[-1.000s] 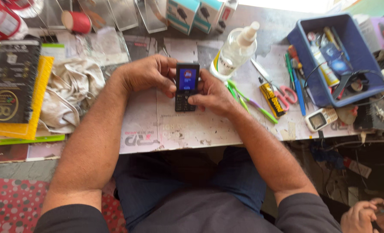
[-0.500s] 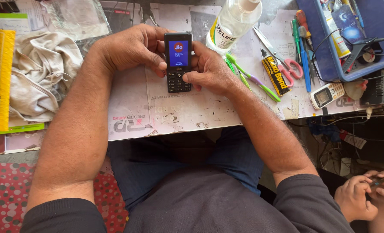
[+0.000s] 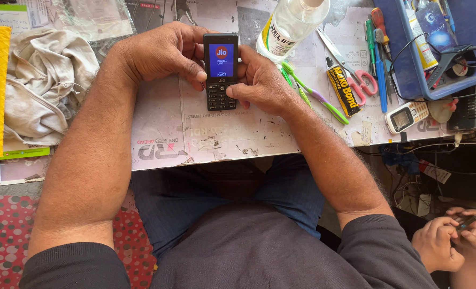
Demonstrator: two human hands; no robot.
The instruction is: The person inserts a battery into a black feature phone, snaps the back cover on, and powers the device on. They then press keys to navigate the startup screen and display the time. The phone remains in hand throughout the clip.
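A small black keypad phone (image 3: pixel 221 71) with a lit blue screen is held upright over the paper-covered worktop (image 3: pixel 216 134). My left hand (image 3: pixel 166 53) grips its left side, thumb lying against the edge. My right hand (image 3: pixel 259 80) holds the right side, with its thumb resting on the keypad. Both forearms reach in from the bottom of the view.
A clear plastic bottle (image 3: pixel 289 24) stands behind my right hand. Green toothbrushes (image 3: pixel 313 96), a glue tube (image 3: pixel 340 91), scissors (image 3: pixel 355 69), a white phone (image 3: pixel 406 116) and a blue tool tray (image 3: pixel 436 48) lie right. A crumpled cloth (image 3: pixel 45 80) sits left. Another person's hands (image 3: pixel 452 241) are lower right.
The view has closed in on the worktop and the phone now sits larger and higher in it. The screen shows a start-up logo; my right thumb stays on the keypad.
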